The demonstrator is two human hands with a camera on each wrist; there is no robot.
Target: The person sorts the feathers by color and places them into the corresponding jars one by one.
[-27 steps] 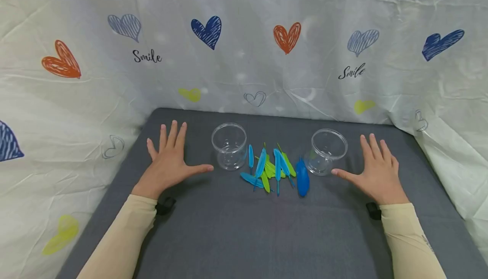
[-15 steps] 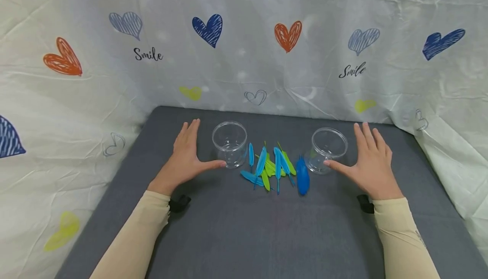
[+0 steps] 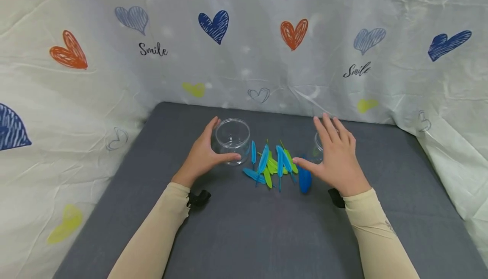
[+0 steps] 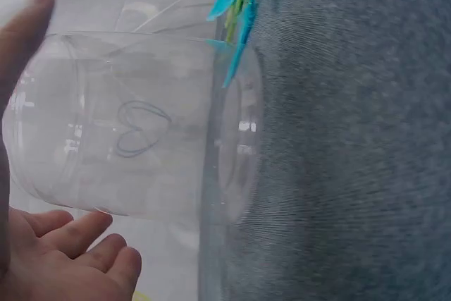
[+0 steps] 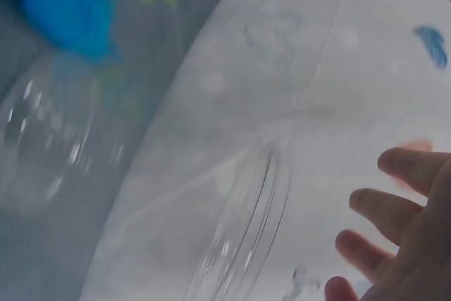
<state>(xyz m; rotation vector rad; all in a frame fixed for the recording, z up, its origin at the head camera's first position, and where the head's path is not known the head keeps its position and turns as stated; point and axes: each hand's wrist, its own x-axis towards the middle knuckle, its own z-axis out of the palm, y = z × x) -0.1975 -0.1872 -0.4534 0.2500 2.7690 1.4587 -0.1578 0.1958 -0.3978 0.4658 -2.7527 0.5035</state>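
Note:
In the head view my left hand (image 3: 203, 158) is spread at the left clear plastic jar (image 3: 234, 139), thumb in front of it and fingers at its left side. The left wrist view shows this jar (image 4: 148, 128) upright, with the fingertips (image 4: 95, 234) right at its wall near the rim. My right hand (image 3: 337, 164), fingers spread, hovers over the right clear jar (image 3: 317, 149) and covers most of it. Between the jars lie several light-blue feathers (image 3: 263, 159) and green feathers (image 3: 268, 178). One darker blue feather (image 3: 305, 180) is beside my right thumb.
A grey cloth (image 3: 263, 232) covers the table. White curtain (image 3: 244, 54) printed with hearts and "Smile" hangs behind and at both sides. Each wrist wears a black strap, the left strap (image 3: 199, 198) and the right strap (image 3: 336, 197).
Both hands have moved inward: the left one rightward to the left jar, the right one leftward over the right jar. The jars and feathers have stayed in place on the table.

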